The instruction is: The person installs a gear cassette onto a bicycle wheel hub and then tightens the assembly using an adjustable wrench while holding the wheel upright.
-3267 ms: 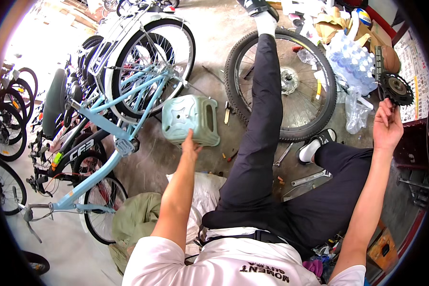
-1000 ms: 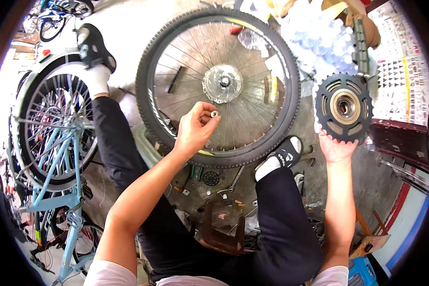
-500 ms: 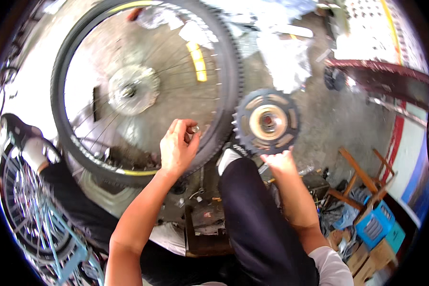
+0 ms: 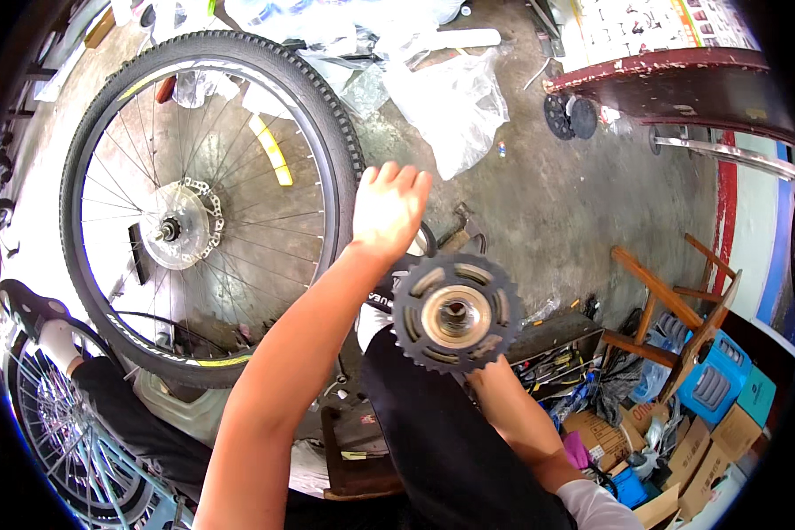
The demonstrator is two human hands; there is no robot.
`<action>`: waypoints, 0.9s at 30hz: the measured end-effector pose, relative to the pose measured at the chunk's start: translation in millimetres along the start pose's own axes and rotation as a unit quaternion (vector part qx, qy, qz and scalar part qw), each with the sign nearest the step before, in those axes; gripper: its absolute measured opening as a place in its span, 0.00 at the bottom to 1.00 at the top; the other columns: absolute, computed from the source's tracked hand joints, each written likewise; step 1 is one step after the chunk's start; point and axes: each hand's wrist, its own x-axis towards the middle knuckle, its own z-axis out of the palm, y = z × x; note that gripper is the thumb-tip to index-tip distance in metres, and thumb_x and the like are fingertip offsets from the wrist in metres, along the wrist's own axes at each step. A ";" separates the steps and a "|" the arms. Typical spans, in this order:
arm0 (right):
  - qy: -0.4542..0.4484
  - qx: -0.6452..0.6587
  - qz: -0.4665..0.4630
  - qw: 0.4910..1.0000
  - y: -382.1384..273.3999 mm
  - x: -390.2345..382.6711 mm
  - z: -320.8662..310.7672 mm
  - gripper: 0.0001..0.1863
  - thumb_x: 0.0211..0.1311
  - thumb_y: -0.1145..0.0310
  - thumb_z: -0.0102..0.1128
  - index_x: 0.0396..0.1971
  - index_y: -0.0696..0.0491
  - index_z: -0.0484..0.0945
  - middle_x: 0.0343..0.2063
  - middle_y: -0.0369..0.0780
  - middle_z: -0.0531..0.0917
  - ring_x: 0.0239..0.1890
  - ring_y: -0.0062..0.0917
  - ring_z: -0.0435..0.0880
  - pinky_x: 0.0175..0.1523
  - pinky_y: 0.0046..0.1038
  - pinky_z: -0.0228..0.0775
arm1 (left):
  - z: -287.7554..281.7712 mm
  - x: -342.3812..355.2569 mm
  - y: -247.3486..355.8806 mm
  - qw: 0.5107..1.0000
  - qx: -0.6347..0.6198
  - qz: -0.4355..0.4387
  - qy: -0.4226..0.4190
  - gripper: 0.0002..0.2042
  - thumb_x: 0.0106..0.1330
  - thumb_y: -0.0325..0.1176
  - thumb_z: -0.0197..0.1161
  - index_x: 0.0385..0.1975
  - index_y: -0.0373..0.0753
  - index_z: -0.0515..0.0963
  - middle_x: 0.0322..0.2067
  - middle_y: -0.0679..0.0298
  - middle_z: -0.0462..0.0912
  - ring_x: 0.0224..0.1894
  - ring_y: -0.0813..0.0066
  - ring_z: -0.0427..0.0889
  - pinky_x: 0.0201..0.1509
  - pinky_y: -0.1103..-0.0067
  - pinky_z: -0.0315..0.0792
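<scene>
My left hand is over the right edge of the bicycle wheel's tyre, its fingers curled in. Whatever they hold is hidden from above. Low in front of my knee, my right hand grips a dark toothed bicycle cassette from beneath. Most of that hand is covered by the cassette. A bronze-coloured ring and a hollow core show at the cassette's centre, facing up. The wheel lies on its side to the left, with a disc rotor around its hub.
Beyond the wheel lie clear plastic bags. A hammer rests on the floor past the cassette. A wooden stool lies tipped at the right, near a blue plastic stool and cardboard boxes. A light-blue bicycle stands lower left.
My left hand has moved right and up from over the wheel, turning its back upward; a small shiny piece in its fingers is no longer visible. The cassette has come lower and nearer.
</scene>
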 end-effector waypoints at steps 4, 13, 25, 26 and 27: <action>0.004 -0.015 -0.011 1.000 -24.6 -6.1 -10.9 0.27 0.77 0.53 0.43 0.66 0.53 0.73 0.63 0.41 0.79 0.66 0.34 0.77 0.70 0.43 0.68 | 34.3 19.8 -4.6 0.998 0.040 0.026 -0.038 0.02 0.60 0.32 0.63 0.27 0.47 0.77 0.29 0.67 0.79 0.42 0.65 0.79 0.47 0.68 0.68; -0.036 -0.013 -0.029 0.999 -44.9 32.0 -24.1 0.30 0.74 0.49 0.46 0.66 0.52 0.73 0.66 0.40 0.77 0.69 0.36 0.73 0.72 0.47 0.63 | -49.8 -30.8 -17.3 0.997 -0.046 -0.045 0.034 0.13 0.60 0.34 0.70 0.44 0.45 0.81 0.33 0.65 0.80 0.38 0.63 0.79 0.44 0.66 0.69; -0.236 -0.015 0.012 0.972 1.0 129.2 11.3 0.33 0.73 0.45 0.45 0.68 0.50 0.71 0.71 0.39 0.72 0.73 0.36 0.68 0.78 0.48 0.53 | -229.9 -261.6 -63.8 0.978 -0.078 -0.191 -0.037 0.07 0.59 0.27 0.71 0.36 0.41 0.83 0.27 0.65 0.81 0.30 0.65 0.81 0.34 0.69 0.67; -0.254 -0.041 0.042 0.965 7.0 138.9 27.5 0.33 0.74 0.45 0.44 0.69 0.50 0.70 0.71 0.39 0.72 0.73 0.35 0.68 0.79 0.46 0.52 | -231.3 -271.1 -68.6 0.975 -0.091 -0.193 -0.054 0.08 0.60 0.28 0.71 0.39 0.41 0.83 0.28 0.64 0.82 0.32 0.64 0.83 0.35 0.69 0.70; -0.261 -0.063 0.058 0.962 13.7 148.5 45.4 0.32 0.74 0.45 0.45 0.68 0.50 0.72 0.69 0.38 0.74 0.72 0.33 0.70 0.80 0.44 0.52 | -232.2 -274.6 -73.8 0.974 -0.093 -0.201 -0.047 0.08 0.60 0.28 0.71 0.39 0.41 0.83 0.28 0.64 0.82 0.32 0.64 0.83 0.35 0.69 0.70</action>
